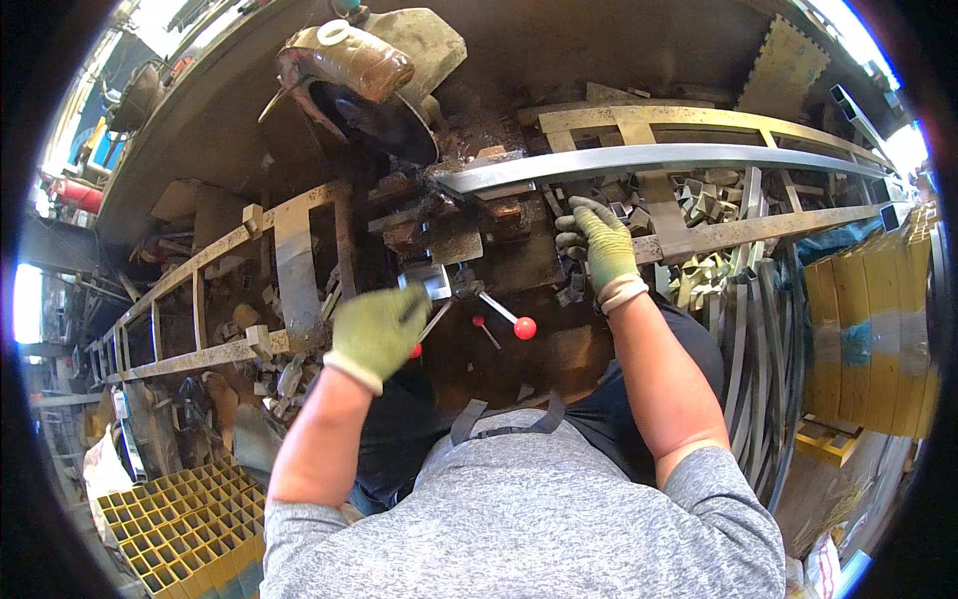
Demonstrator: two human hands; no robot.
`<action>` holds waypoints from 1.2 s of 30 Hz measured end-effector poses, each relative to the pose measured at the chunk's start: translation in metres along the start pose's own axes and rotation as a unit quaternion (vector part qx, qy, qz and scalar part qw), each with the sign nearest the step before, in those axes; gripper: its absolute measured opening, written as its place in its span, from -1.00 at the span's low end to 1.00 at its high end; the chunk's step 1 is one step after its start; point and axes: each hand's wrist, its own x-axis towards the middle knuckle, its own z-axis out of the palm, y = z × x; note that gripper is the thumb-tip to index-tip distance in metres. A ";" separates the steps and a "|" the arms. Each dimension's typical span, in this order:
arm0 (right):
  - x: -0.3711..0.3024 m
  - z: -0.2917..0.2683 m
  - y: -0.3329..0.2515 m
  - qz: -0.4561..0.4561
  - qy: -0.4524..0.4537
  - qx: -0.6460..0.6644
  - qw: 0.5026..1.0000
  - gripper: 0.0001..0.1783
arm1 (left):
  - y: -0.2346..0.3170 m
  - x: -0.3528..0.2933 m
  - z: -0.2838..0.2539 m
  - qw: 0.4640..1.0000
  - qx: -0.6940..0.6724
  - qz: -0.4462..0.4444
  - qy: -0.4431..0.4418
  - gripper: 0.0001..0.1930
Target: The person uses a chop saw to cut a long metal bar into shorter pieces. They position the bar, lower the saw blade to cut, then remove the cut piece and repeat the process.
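Observation:
My left hand [377, 331], in a yellow-green work glove, is blurred by motion. Its fingers close on a short piece of silvery square metal tube [431, 281], just left of a clamp handle [501, 311] with red ball ends. My right hand [601, 240], gloved alike, hovers with bent fingers apart and holds nothing. Beyond it, a long silvery metal tube [649, 157] lies across the bench, its left end near the saw's clamp. Above that end stands a cut-off saw [344, 65] with a dark round blade [374, 122].
Slatted metal racks [205, 278] extend to both sides, with cut tube offcuts [704, 205] under the right one. Bundled yellow square tubes [180, 519] stand at lower left. Yellow stacked pieces [868, 319] are at far right, beside long metal strips [763, 349].

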 end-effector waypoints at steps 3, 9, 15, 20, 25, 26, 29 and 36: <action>0.010 -0.002 0.010 0.028 0.029 0.003 0.999 -0.59 | 0.014 -0.051 0.027 0.995 -0.007 -0.006 -0.097 -0.62; 0.020 -0.016 0.034 0.089 0.021 0.034 0.995 -0.49 | 0.016 -0.050 0.140 0.965 0.072 0.016 -0.251 -0.69; 0.019 -0.018 0.027 0.123 0.051 0.091 0.987 -0.60 | 0.052 -0.013 0.176 0.925 0.048 0.035 -0.376 -0.62; 0.010 -0.036 -0.037 -0.002 0.028 0.101 0.994 -0.58 | 0.116 -0.025 0.101 0.957 -0.069 0.149 -0.241 -0.66; 0.005 -0.076 -0.109 -0.098 0.046 0.119 0.987 -0.58 | 0.184 0.045 0.051 0.965 -0.103 0.227 -0.086 -0.75; 0.006 -0.085 -0.122 -0.119 0.054 0.134 0.982 -0.57 | 0.192 0.074 0.053 0.965 -0.098 0.232 -0.076 -0.74; 0.008 -0.107 -0.131 -0.155 0.102 0.153 0.971 -0.62 | 0.203 0.123 0.073 0.963 -0.068 0.257 -0.050 -0.52; 0.060 -0.084 -0.047 0.014 0.107 0.052 0.993 -0.23 | 0.141 0.141 0.080 0.939 -0.093 0.298 0.144 -0.42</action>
